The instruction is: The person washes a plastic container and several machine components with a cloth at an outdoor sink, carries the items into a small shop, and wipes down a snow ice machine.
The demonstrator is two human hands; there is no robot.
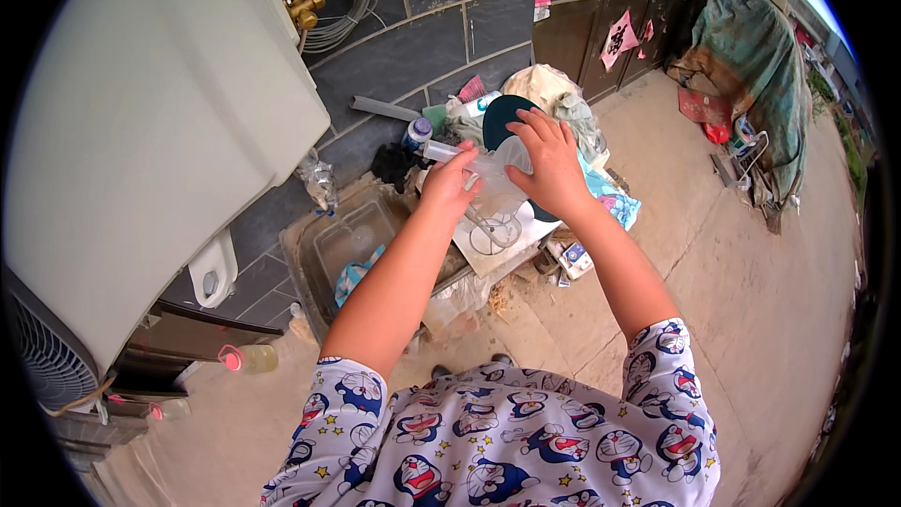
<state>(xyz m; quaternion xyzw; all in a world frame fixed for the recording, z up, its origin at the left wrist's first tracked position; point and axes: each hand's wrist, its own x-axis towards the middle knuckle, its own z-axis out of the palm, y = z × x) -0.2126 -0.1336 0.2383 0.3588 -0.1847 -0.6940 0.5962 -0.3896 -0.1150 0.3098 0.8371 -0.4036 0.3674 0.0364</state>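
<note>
My left hand (452, 184) is closed around a translucent plastic scoop-like piece (441, 152), whose straight, tube-like end sticks out to the left past my fingers. My right hand (552, 158) curves over its wider, rounded clear part, thumb and fingers on the rim. Whether this is one piece or two, I cannot tell. Behind my right fingers sits a dark green round thing (503, 116), partly hidden. Under my hands, clear rounded plastic or wire loops (495, 231) lie over a white board (486, 252).
At left stands a clear, dirty plastic basin (305, 263) with blue cloth (353, 278). A purple-capped bottle (417, 134), a grey pipe (383, 109) and piled cloths (537, 86) lie by the wall. A large pale outdoor unit (160, 103) juts in at left; a bottle (255, 359) stands below.
</note>
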